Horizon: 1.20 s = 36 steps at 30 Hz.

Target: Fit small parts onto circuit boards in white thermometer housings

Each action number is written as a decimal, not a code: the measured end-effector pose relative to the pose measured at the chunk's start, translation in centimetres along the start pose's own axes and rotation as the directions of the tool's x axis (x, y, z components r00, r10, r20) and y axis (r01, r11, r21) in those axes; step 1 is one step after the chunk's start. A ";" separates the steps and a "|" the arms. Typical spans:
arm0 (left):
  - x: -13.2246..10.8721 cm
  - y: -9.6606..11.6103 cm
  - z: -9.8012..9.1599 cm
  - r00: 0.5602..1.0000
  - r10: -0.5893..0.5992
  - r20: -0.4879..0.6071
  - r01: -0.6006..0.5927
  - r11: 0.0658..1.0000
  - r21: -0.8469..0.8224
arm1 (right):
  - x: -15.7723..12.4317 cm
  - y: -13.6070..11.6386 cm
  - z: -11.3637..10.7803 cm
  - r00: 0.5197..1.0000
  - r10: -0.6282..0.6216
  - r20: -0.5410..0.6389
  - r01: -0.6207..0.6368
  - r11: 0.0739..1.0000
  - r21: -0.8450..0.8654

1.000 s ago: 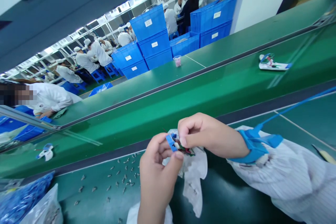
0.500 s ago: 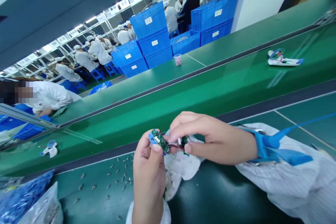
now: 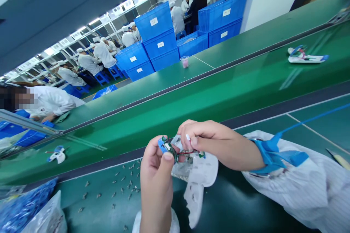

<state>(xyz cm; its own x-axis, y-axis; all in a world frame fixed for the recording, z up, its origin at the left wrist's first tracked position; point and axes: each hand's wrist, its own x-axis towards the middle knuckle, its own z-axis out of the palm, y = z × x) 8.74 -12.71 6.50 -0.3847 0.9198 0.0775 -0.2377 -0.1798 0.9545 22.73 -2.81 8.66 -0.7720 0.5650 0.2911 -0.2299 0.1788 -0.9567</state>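
Well, the small green circuit board sits between both hands, just above the near edge of the bench. The left hand grips its blue end piece, with the thumb pressed against the board from the front and the other fingers curled behind. The right hand comes in from the side with its fingers bent, the fingertips closed at the board's far edge. Those fingers and the left thumb hide part of the board, and thin red wires run out from it.

A crumpled white plastic bag hangs under and beside the hands, partly behind the wires. A blue wrist strap circles the right wrist above a striped white sleeve, and its blue cord trails across the bench. Tiny metal parts lie scattered on the dark green bench left of the hands. Further left are a blue bag and a clear bag.

Past a dark rail runs a green conveyor belt, carrying white devices and. Across it, a co-worker in white leans over, and stacked blue crates stand beside a small cup.
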 end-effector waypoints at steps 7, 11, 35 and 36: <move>-1.3 1.0 1.6 0.999 -0.042 0.003 0.041 0.995 0.090 | -0.5 -0.9 -0.3 0.997 0.066 0.029 -0.066 0.998 0.008; -1.7 1.6 2.0 0.998 -0.064 -0.008 0.064 0.990 0.124 | -0.4 -1.4 -0.5 0.998 0.030 0.062 -0.017 0.979 -0.204; -2.2 2.0 1.3 0.996 -0.001 0.089 -0.042 0.878 0.476 | -0.8 -2.1 -0.7 0.951 -0.230 0.209 0.309 0.773 -0.554; -2.2 2.1 1.3 0.994 0.022 0.107 -0.074 0.853 0.516 | -0.8 -2.1 -0.7 0.951 -0.223 0.216 0.307 0.778 -0.548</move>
<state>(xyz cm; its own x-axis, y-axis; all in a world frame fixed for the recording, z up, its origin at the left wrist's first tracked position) 10.20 -14.65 8.68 -0.2925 0.9476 0.1284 0.2863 -0.0413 0.9572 24.27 -3.08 10.45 -0.8105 0.3232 0.4884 -0.0911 0.7542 -0.6503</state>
